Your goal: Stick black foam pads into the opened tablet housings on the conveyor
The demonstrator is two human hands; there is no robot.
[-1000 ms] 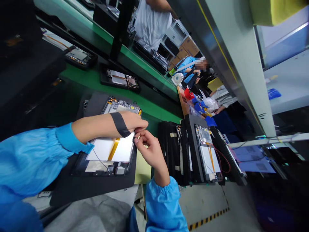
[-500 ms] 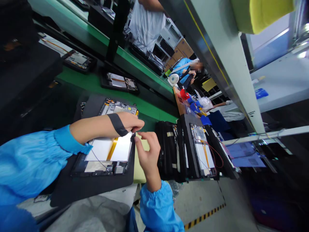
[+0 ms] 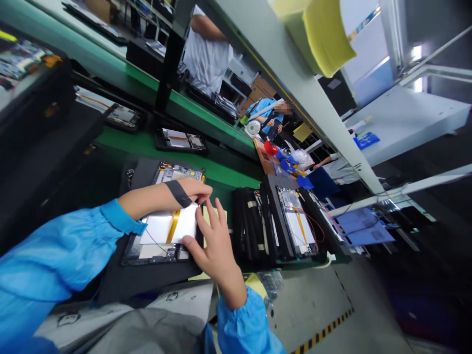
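An opened tablet point(image 3: 153, 251) lies on a dark pad point(image 3: 129, 285) in front of me. It shows a white battery point(image 3: 157, 226), an orange ribbon cable point(image 3: 173, 226) across it and a circuit board at its far end. My left hand point(image 3: 193, 189), with a black band round the wrist, reaches over the tablet to its right edge. Its fingers are curled together, and whatever is in them is hidden. Beside it, my right hand point(image 3: 212, 241) has its fingers spread. The right thumb rests at the battery's lower right corner, and the fingertips are close to my left hand.
Right of the tablet stands a row of black padded holders point(image 3: 250, 226) and another opened tablet point(image 3: 295, 223) with a red wire. Further tablets point(image 3: 180, 139) lie on the green bench behind. A metal beam point(image 3: 295, 93) crosses overhead. Other people work beyond the bench.
My right hand has gone from a pinch at the tablet's edge to spread fingers, its thumb now over the battery. My left hand stays curled at the same edge. The camera view has shifted.
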